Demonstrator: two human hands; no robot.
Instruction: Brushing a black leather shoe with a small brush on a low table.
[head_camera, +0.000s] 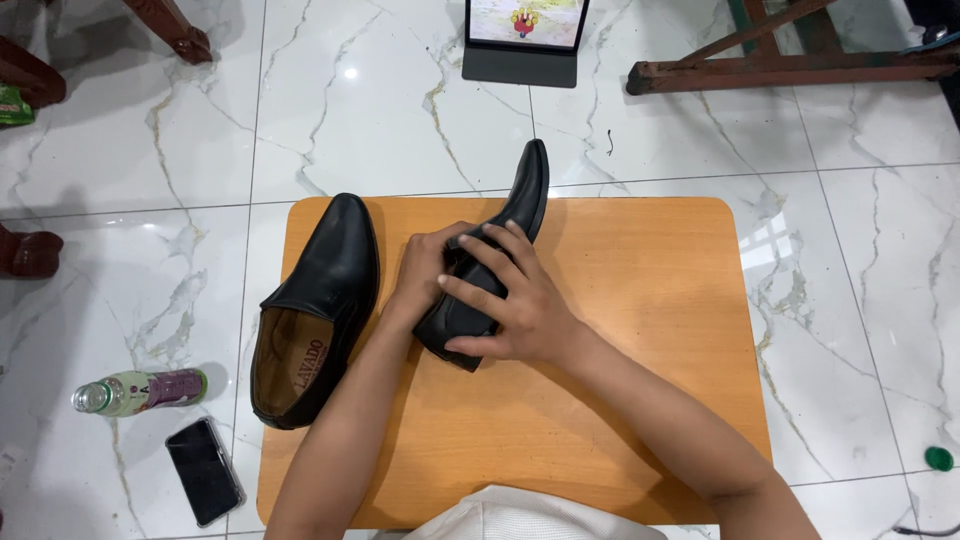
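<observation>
Together, both hands gripped one black leather shoe (500, 240) on an orange wooden board (650, 330). The right hand (520, 305) lay across the shoe's heel end with its fingers spread and curled over the upper, palm pressed against the leather. The left hand (432, 268) met it from the other side, fingers bent around the shoe's opening; part of it was hidden behind the shoe, so how tightly it closed could not be told exactly. The shoe sat tipped onto its side between the two hands, its pointed toe reaching away from them past the far edge of the board.

Just beyond the left hand, on its outer side, a second black shoe (320, 310) stood upright on the board with its tan lining showing, close to the left forearm but not touching the held shoe. Further out past that shoe, on the white marble floor (870, 250), lay a plastic bottle (140, 391) on its side and a dark phone (203, 471) near it. Well ahead of both hands, a tablet (523, 40) stood propped on the floor. Far off to the right-hand side, a small green cap (938, 458) rested on the tiles.
</observation>
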